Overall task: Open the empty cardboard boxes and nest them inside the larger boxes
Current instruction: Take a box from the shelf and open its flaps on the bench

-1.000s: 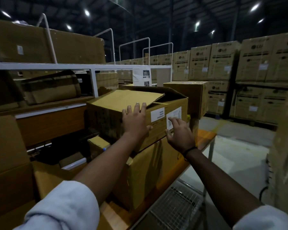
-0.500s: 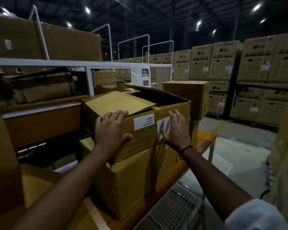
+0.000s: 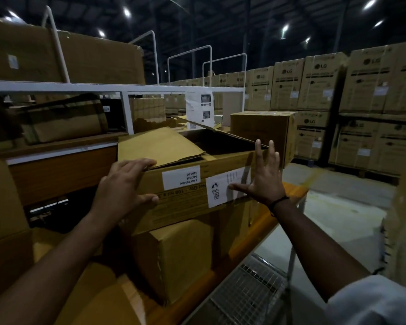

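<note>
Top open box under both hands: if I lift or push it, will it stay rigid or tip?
Probably light: the open box shows a dark, seemingly empty interior. Likely flexes, since its top flap lies loose. May slide or tip off the lower box, which looks narrower.

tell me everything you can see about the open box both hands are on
The box is brown cardboard, open at the top, its inside dark. One flap is folded inward on the left. Two white labels sit on the near face, one printed upside down. It rests on another carton. The left hand holds its left corner, fingers over the top edge; the right hand presses flat on the near face.
</note>
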### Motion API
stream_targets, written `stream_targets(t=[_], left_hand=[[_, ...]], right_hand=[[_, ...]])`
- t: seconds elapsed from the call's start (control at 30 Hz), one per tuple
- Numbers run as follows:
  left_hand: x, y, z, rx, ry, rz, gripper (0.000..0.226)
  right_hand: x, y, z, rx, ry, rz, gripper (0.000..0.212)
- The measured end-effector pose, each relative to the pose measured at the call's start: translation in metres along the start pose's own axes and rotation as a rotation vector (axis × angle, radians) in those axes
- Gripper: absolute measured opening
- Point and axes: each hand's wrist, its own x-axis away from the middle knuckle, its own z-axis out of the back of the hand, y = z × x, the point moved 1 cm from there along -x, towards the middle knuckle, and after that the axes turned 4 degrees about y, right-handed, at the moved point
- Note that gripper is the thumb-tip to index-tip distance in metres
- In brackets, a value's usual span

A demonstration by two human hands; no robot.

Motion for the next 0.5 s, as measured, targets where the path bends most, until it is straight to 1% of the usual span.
stream_targets(t=[0.1,0.2,0.3,0.4,0.5], left_hand=[[0.005,-0.007,0.003,0.056,-0.008,0.014,0.099],[0.010,-0.011,0.001,0.095,-0.004,0.032,0.099],[0.016,-0.016,-0.005,0.140,0.016,0.121,0.100],[0.021,-0.015,-0.008,0.213,0.035,0.232,0.107],[0.022,-0.009,-0.011,0.215,0.043,0.304,0.112]], right_hand=[[-0.005,-0.002,0.006,-0.035,-0.026,-0.001,0.152],[-0.006,0.001,0.008,-0.029,0.015,0.032,0.146],[-0.002,0.004,0.006,-0.005,0.071,0.083,0.139],[0.005,0.001,0.007,0.044,0.108,0.115,0.132],[0.007,-0.001,0.009,0.064,0.097,0.164,0.128]])
